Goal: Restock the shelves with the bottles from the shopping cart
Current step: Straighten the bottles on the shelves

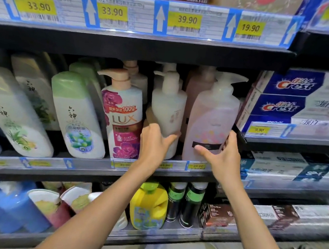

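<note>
A pale pink pump bottle [212,118] stands upright at the right end of the middle shelf [91,167]. My right hand [221,154] grips its lower part, thumb across the front label and fingers round its right side. To its left stands a cream pump bottle [168,108]. My left hand [153,144] holds that one low down, thumb on its front and fingers behind its left side. Left of them a white and pink LUX pump bottle [123,117] stands upright. The shopping cart is out of view.
Green-and-white bottles [75,112] lean in rows on the left of the same shelf. Crest toothpaste boxes [287,103] fill the neighbouring shelf at right. Above hangs a shelf edge with price tags [111,12]. Below stand a yellow jug [148,206], dark bottles and blue bottles [13,204].
</note>
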{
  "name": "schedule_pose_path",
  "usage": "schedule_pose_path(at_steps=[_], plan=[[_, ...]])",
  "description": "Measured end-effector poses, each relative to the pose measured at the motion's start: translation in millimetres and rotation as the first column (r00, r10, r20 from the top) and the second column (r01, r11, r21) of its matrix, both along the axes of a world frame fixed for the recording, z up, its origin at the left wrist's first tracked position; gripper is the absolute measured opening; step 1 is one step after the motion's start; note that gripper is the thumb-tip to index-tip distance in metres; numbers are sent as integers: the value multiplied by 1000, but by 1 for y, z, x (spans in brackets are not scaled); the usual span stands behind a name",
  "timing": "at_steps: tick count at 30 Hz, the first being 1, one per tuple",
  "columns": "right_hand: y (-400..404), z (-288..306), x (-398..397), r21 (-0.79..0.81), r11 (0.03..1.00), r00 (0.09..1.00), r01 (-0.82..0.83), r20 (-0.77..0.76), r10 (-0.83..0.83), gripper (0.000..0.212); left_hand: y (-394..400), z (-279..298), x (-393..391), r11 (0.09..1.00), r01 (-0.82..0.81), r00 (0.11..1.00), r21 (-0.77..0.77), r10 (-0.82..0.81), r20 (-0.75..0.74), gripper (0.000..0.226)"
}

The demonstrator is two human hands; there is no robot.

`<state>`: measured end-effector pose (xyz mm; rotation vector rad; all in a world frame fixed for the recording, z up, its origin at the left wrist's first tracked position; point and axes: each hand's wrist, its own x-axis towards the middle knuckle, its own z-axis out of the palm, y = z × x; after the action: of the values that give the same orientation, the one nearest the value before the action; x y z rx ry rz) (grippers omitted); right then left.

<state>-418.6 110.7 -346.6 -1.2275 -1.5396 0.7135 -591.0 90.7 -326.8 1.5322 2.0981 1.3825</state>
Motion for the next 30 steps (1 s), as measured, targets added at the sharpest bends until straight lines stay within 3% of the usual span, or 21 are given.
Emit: schedule_pose_path(at_steps=[15,23,30], plan=[[3,-7,10,6,998,998,-65,10,65,53,-12,-11,-6,993,84,996,78,-83,-17,53],[3,-7,9,7,997,997,-82,-12,82,50,-15,-12,-5,994,66,998,86,-64,-19,50],[-5,-11,3,-5,1000,1000,16,2,-16,77,-24,-12,0,984,96,994,152,-87,-60,43]])
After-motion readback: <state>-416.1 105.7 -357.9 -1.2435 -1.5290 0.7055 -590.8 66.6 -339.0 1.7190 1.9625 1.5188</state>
